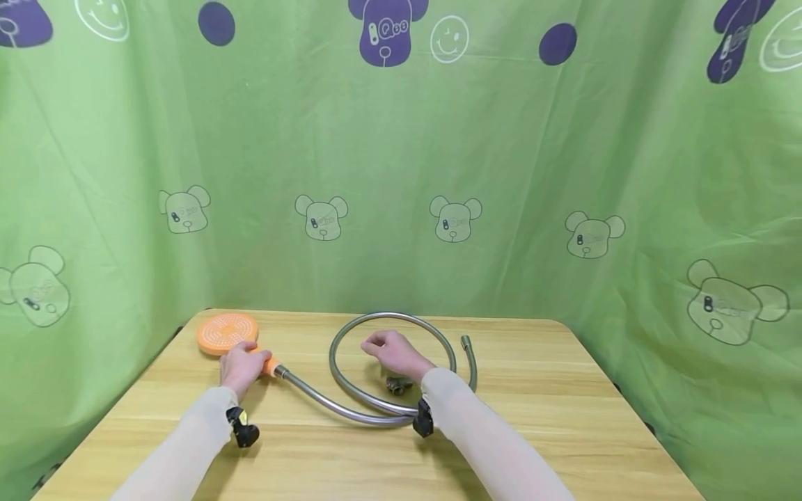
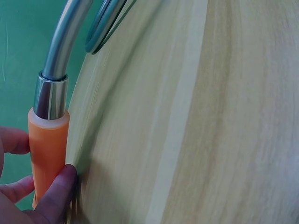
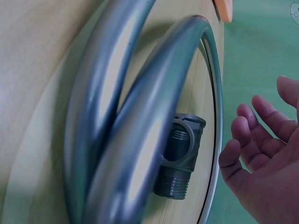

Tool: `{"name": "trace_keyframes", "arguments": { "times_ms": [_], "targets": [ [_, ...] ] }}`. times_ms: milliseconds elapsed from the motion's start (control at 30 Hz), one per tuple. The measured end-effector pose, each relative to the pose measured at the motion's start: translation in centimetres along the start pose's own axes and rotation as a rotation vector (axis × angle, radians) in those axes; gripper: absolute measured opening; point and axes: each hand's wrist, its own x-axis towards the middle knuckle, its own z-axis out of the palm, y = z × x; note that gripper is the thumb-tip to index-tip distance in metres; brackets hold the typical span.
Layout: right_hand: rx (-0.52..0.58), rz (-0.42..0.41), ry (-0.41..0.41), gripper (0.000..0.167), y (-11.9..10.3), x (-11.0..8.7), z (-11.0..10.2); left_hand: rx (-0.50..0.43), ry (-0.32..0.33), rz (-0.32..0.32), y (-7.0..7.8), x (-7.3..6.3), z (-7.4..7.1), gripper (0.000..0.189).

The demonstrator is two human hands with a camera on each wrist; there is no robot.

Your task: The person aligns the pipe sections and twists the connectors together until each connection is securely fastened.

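One orange shower head (image 1: 227, 332) at the far-left corner of the table (image 1: 532, 403); left hand (image 1: 241, 365) pinches its handle (image 2: 49, 149). Right hand (image 1: 396, 351), fingers loosely bent, hovers over coiled metal hose (image 1: 376, 419), near threaded fitting (image 1: 398, 385).

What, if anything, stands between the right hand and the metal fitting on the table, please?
Nothing visible does: the right hand hovers above the table, and the hose loops around the metal fitting rather than crossing that gap.
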Motion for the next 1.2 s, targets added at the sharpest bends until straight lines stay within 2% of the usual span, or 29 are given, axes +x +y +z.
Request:
{"name": "trace_keyframes", "arguments": {
  "times_ms": [533, 700, 900, 1067, 1200],
  "targets": [
    [-0.038, -0.012, 0.018, 0.030, 0.3, -0.3, -0.8, 0.126, -0.021, -0.020, 1.0, -0.6, -0.4, 0.058],
    [-0.038, -0.004, 0.031, 0.030, 0.3, -0.5, -1.2, 0.171, -0.052, -0.020, 1.7, -0.6, -0.7, 0.060],
    [-0.045, -0.023, 0.036, 0.034, 0.6, -0.8, -1.9, 0.247, -0.074, 0.010, 2.4, -0.3, -0.8, 0.060],
    [-0.053, -0.022, 0.041, 0.033, 1.1, -0.8, -2.3, 0.257, -0.072, 0.031, 3.2, -0.3, -0.6, 0.059],
    [-0.052, -0.019, 0.042, 0.033, 1.1, -0.9, -2.7, 0.267, -0.068, 0.074, 4.0, -0.3, -0.2, 0.058]
  ]
}}
